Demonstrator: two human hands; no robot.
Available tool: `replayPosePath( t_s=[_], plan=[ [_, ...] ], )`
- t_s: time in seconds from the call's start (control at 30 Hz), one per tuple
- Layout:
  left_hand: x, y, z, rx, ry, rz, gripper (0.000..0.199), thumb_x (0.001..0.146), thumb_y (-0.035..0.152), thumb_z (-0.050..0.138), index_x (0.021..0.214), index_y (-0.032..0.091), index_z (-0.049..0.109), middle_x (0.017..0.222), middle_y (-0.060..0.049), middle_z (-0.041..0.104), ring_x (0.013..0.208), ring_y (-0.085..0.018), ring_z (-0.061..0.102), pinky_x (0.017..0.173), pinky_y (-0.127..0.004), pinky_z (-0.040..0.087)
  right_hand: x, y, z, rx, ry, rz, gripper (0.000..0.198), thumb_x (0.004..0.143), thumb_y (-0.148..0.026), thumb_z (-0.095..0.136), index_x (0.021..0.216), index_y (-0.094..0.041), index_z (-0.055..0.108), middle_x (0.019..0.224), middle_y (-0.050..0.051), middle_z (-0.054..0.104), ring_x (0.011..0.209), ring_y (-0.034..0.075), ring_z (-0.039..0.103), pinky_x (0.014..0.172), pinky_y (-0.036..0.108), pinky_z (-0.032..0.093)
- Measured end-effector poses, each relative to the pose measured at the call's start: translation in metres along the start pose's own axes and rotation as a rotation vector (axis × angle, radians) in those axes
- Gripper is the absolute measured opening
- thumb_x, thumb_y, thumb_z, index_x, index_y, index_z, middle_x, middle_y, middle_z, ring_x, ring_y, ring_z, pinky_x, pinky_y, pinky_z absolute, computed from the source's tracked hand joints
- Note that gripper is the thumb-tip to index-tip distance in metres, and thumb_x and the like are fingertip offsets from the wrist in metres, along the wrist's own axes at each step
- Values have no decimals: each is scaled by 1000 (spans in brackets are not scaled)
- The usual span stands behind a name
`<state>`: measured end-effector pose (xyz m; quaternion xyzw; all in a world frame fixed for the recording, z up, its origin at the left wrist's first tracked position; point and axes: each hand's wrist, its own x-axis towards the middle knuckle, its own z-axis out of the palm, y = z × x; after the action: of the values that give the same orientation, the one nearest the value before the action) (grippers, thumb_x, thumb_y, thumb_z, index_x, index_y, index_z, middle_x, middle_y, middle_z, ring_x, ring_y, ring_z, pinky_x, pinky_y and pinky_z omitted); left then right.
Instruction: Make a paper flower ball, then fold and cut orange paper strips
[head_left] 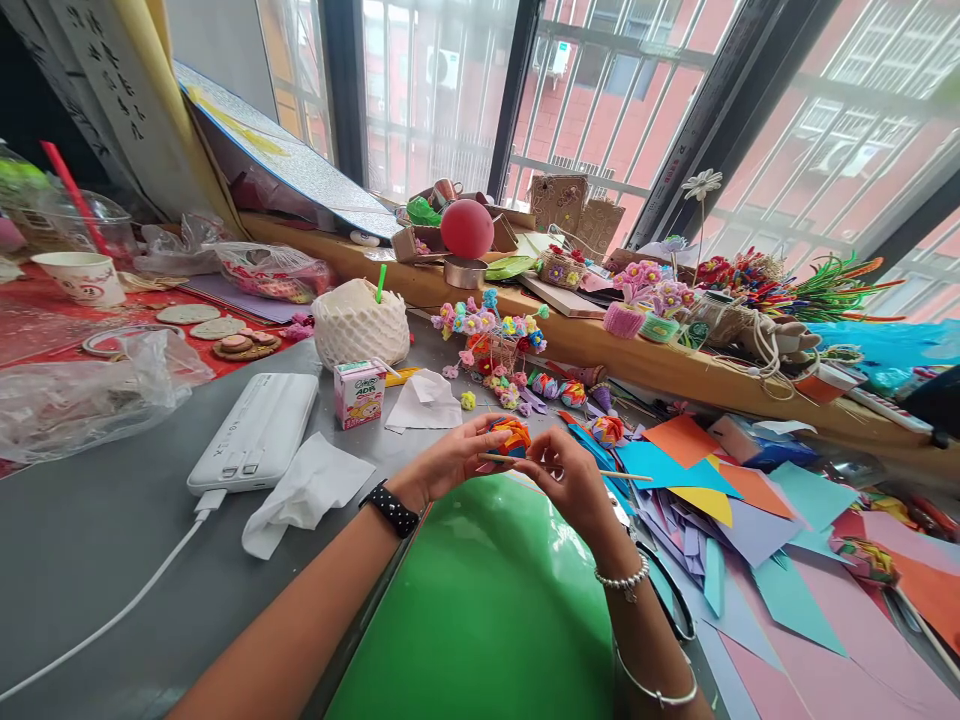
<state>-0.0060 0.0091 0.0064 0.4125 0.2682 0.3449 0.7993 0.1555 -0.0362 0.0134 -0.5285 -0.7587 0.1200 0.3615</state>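
Note:
My left hand [454, 455] is closed around a small ball of folded orange and blue paper [514, 436]. It holds the ball above a glossy green surface [487, 610]. Close against it, my right hand [574, 482] has its fingers pinched together by the ball's lower right side. A thin wooden stick [631, 476] runs through the right hand, its other end showing under the ball. Whether the stick touches the ball is hidden by the fingers. Similar striped paper balls [607, 430] lie just beyond my hands.
Coloured paper sheets [750, 540] and strips spread at the right. On the left are a white power bank [255, 430] with a cable, crumpled tissue [307, 490], a small drink carton [360, 393] and a netted coconut [360, 325]. Craft flowers [491, 335] stand before the cluttered windowsill [682, 365].

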Motion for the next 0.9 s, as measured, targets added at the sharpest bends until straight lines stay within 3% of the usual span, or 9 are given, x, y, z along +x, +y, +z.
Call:
replayPosePath(
  t_s=[0.17,0.37,0.9],
  plan=[
    [1,-2,-2,-4,-26,24,39,70,23,64,105,19,48,105,-6,58,78,-13,61,70,-23,46,-1,7,0,-57,-11,80,28,73,-43,56,79,-18,48,66,0,54,58,12,49,52,22,38],
    [1,-4,-5,-11,-81,25,40,69,19,65,105,19,48,102,-6,60,85,-15,61,73,-25,45,-2,13,-4,-149,-63,68,39,72,-52,52,55,-18,51,57,0,52,53,12,46,49,23,33],
    [-5,3,3,5,-79,51,39,66,19,65,101,21,48,103,-4,59,93,-18,58,81,-32,42,-1,11,-4,-97,-13,47,34,68,-49,60,56,-18,52,61,1,53,59,14,48,56,25,36]
  ],
)
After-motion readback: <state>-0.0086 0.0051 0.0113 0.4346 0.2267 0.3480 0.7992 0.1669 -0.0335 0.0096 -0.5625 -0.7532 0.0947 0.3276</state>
